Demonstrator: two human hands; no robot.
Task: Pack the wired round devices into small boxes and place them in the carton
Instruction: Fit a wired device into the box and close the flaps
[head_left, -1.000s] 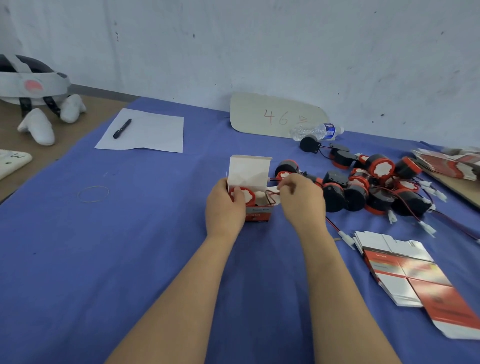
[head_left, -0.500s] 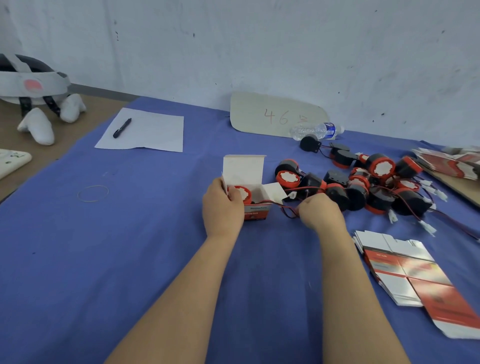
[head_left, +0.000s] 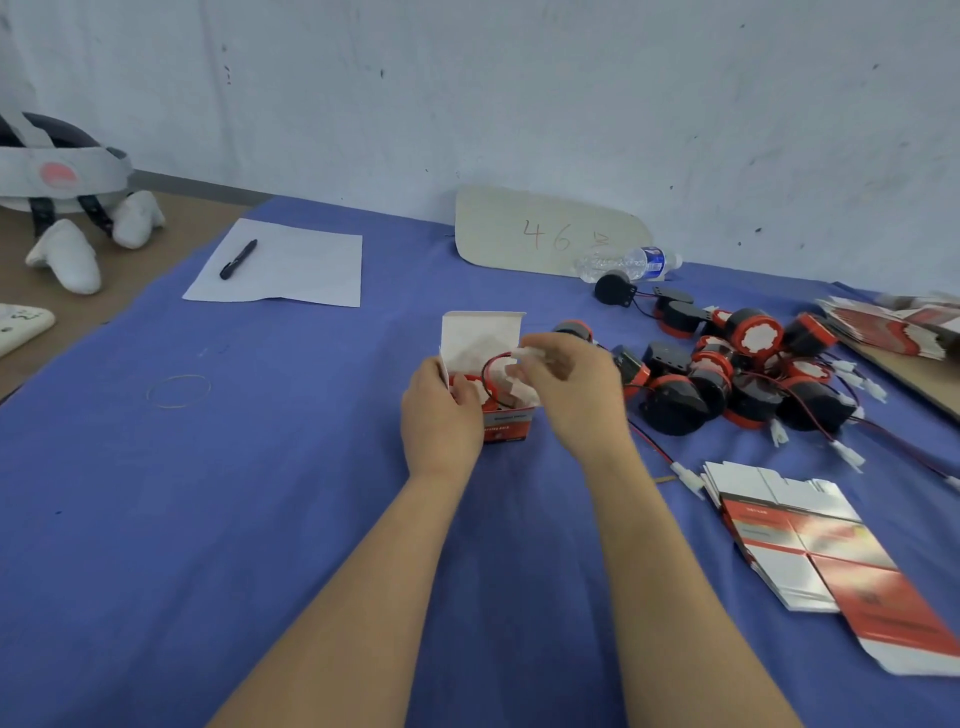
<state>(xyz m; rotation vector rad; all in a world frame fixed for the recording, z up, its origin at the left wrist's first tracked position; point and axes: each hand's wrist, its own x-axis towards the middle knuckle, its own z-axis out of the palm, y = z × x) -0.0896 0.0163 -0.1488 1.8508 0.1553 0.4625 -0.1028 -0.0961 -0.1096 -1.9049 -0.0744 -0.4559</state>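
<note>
A small red and white box stands open on the blue cloth, its white lid flap raised. My left hand grips the box's left side. A round black and red device sits inside, mostly hidden. Its red and black wire loops up above the box. My right hand pinches the wire's white connector end over the opening. A pile of several more wired round devices lies to the right. No carton is in view.
Flat unfolded boxes lie stacked at the right front, more at the far right edge. A paper sheet with a pen, a rubber band, a numbered card and a plastic bottle lie farther back.
My right hand has come back from the cloth beside the box, lifting the wire's end up over the open box. My left hand stays on the box.
</note>
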